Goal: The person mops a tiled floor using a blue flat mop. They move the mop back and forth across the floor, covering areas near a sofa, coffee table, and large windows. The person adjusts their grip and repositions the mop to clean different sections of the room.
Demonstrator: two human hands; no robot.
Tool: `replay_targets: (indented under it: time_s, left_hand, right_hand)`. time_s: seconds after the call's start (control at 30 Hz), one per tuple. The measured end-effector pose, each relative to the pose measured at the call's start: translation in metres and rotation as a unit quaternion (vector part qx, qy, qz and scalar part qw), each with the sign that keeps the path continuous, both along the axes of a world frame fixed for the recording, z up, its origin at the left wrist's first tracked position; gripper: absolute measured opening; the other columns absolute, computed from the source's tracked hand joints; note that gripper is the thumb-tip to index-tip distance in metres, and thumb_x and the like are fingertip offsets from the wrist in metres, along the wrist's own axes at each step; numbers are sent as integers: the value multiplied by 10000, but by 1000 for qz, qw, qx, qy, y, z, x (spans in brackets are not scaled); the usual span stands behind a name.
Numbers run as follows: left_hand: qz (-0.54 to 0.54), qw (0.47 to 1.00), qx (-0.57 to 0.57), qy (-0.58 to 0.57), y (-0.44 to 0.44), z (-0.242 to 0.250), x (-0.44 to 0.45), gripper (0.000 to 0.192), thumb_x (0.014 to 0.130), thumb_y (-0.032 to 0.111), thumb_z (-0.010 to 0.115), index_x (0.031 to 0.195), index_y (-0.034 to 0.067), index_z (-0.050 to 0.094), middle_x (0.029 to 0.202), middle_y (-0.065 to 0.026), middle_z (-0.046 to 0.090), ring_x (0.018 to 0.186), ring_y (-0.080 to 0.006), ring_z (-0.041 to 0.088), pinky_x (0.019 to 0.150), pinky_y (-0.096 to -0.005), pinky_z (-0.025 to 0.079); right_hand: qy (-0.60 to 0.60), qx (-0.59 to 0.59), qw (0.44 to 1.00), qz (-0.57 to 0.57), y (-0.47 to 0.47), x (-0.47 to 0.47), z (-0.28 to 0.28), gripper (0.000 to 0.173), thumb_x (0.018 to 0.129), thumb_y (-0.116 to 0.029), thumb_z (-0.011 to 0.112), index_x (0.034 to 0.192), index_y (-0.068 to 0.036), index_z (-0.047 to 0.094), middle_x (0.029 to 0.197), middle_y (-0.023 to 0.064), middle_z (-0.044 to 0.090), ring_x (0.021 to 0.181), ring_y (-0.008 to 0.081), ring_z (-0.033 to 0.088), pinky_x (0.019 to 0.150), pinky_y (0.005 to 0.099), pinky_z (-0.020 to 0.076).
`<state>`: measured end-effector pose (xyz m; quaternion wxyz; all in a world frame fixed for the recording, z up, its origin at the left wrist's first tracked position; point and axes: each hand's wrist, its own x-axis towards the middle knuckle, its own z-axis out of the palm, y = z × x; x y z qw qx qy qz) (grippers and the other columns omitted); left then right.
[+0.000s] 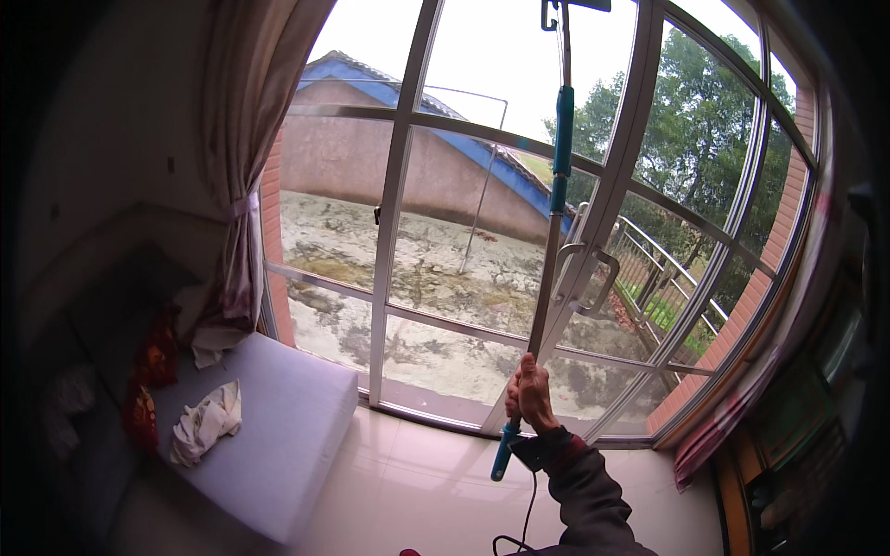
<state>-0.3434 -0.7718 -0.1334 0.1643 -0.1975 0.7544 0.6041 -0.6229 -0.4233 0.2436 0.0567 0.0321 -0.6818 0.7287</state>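
My right hand (532, 395) is wrapped around the lower metal shaft of a long pole (546, 281), thumb upward. The pole stands almost upright in front of the glazed doors, with teal grips along it and a teal end piece (502, 455) below my hand. At its top, a dark flat head (591, 3) is cut off by the picture's edge, so its kind is unclear. Behind the shaft are a metal-framed glass door (473, 229) and curved door handles (603, 283). My left hand is out of view.
To the left, a pale cushioned seat (278, 417) holds a crumpled cloth (207, 422) and red fabric (142, 417). A tied curtain (240, 208) hangs beside the glass; another curtain (730, 410) is at right. A black cord (530, 511) hangs near my sleeve. Tiled floor (417, 479) lies below.
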Motion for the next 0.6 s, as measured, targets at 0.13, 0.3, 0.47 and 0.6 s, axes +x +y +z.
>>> replay_targets:
  time_s: [0.13,0.3,0.47,0.6]
  left_hand:
    - [-9,1000,2,17,7,7,-9,351,816,407,559,861,66,626,738,-88,632,630,-176,566,575,-350,434]
    - [-15,1000,-4,23,12,6,-13,354,814,413,560,869,70,626,754,-89,634,650,-180,568,591,-354,433]
    - [-11,1000,-6,29,14,5,-9,357,813,419,561,878,73,625,770,-91,635,670,-183,569,607,-359,431]
    - [-2,999,-10,34,14,6,-2,360,811,423,562,884,77,624,783,-92,637,686,-186,571,619,-362,431]
  right_hand:
    - [-26,33,999,-22,11,-1,22,599,781,-695,401,799,-99,343,469,4,346,322,125,387,289,290,349]
    - [-18,17,999,20,-3,-5,36,551,800,-663,414,810,-115,355,470,5,361,318,124,383,281,293,338]
    - [-24,-74,990,120,-71,-13,34,476,843,-601,414,764,-134,372,483,2,365,355,139,412,315,297,368]
    - [-19,-124,977,170,-131,-27,46,463,859,-576,420,758,-127,369,490,10,378,359,150,414,317,309,374]
